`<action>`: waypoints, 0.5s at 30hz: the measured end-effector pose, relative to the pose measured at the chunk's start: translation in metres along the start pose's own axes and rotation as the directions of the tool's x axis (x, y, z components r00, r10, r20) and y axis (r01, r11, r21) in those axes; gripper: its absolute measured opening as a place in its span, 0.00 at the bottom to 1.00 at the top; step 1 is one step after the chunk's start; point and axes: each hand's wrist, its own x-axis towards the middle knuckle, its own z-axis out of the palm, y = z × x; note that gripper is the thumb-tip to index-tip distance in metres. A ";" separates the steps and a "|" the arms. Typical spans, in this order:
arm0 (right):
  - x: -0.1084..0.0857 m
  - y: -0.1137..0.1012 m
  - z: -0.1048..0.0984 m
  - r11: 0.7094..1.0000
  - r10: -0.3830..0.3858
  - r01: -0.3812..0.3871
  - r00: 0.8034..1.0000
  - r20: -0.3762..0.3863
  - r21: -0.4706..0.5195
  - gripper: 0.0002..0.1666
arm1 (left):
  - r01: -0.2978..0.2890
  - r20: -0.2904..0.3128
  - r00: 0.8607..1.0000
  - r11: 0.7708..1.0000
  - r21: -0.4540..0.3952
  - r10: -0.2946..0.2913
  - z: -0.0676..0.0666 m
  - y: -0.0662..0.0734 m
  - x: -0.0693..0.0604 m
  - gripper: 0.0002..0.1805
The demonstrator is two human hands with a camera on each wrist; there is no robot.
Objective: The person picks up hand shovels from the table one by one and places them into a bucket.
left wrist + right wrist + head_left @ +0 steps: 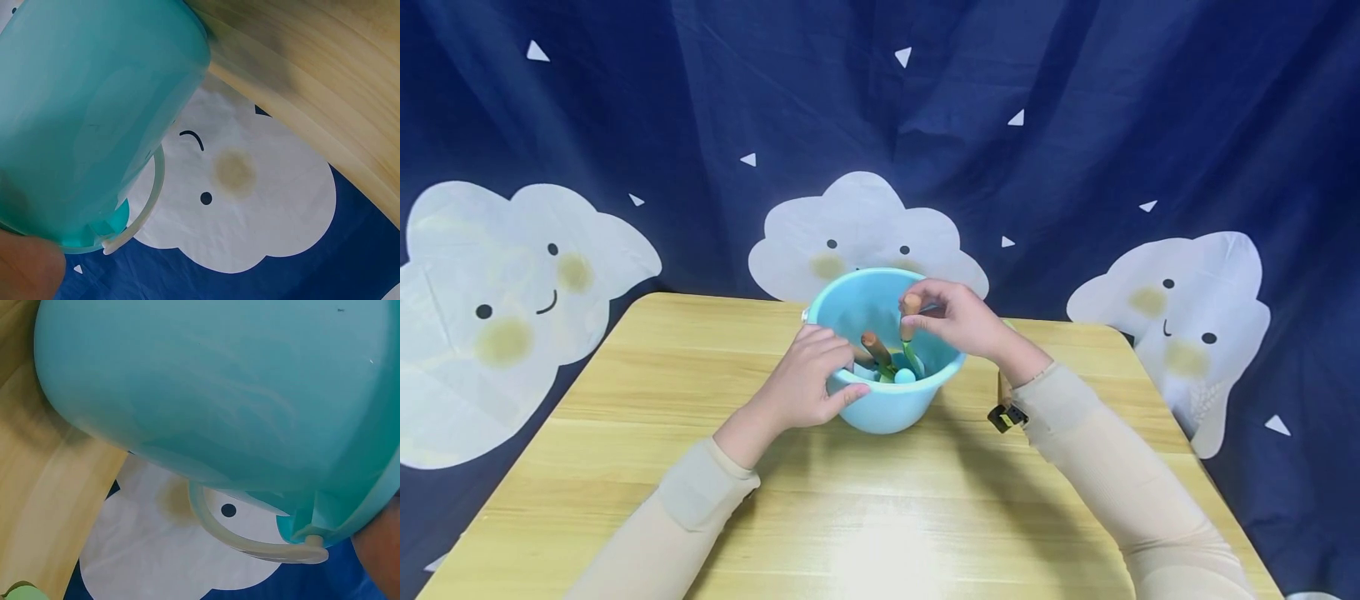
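A light blue bucket [880, 412] stands on the table, tilted towards me. My left hand [805, 375] grips its near left rim, thumb outside and fingers over the edge. Over the right side of the bucket, my right hand [958, 321] pinches the wooden handle of a small green-necked garden tool [911, 317]; its lower end is down inside and its head cannot be made out. A second wooden-handled tool [876, 345] leans in the bucket, beside a light blue ball-shaped piece [905, 377]. In the left wrist view, the bucket's wall [94, 112] fills the upper left.
The bucket's pale handle [250, 549] hangs behind it. A green-edged thing [26, 592] lies on the wooden table [647, 400] right of the bucket, mostly hidden by my right wrist. A dark blue curtain [700, 100] with smiling clouds hangs behind the table's far edge.
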 end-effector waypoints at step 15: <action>0.002 0.002 -0.001 0.990 -0.012 0.032 0.989 0.147 -0.134 0.09 | -0.006 -0.003 1.000 1.000 0.015 0.006 -0.002 0.001 0.000 0.31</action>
